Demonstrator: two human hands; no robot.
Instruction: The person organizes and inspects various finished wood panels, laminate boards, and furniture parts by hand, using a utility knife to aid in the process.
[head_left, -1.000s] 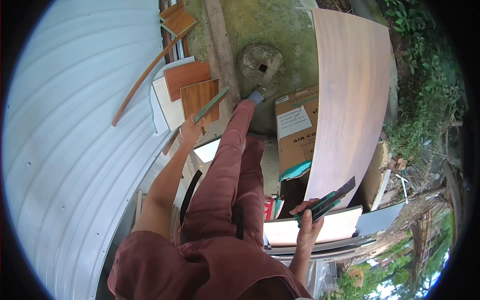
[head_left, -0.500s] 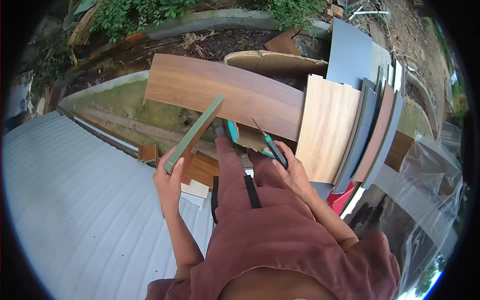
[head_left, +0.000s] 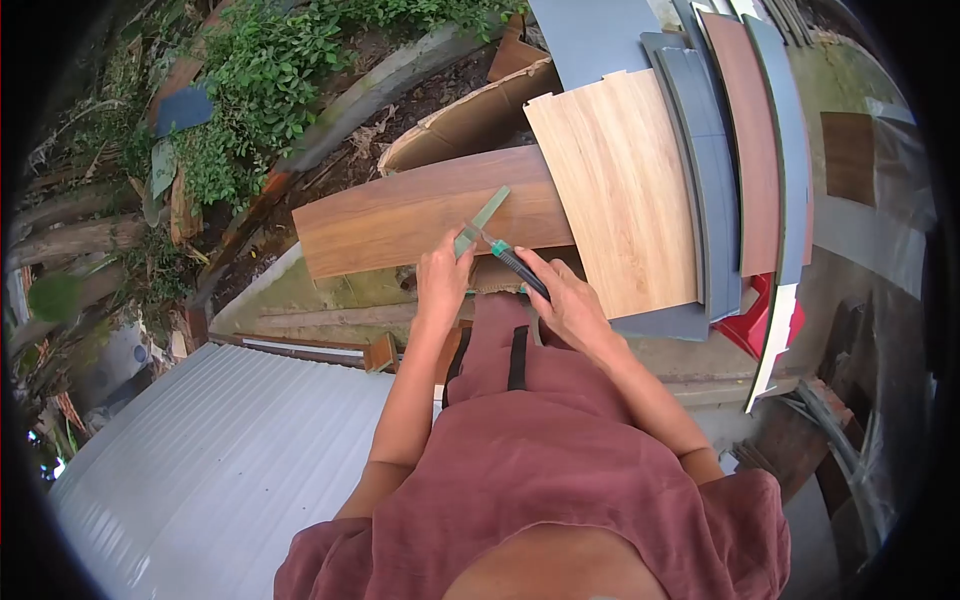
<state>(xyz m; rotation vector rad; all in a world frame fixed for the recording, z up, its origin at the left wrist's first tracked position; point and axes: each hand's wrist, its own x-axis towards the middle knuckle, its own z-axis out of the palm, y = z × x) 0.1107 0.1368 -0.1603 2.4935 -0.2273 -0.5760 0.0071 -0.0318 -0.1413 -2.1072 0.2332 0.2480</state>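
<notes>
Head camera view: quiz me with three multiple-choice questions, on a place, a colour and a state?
1. Where does the thin green strip lie? A on the long brown wood-grain board; B on corrugated metal; C on grass.
2. The utility knife handle is: A red; B green and black; C yellow.
3. The right hand is: A empty; B flat on a panel; C closed around the knife.
Answers: 1 A, the left hand holds it against the board; 2 B, green front, black rear; 3 C, fingers wrap the handle.
</notes>
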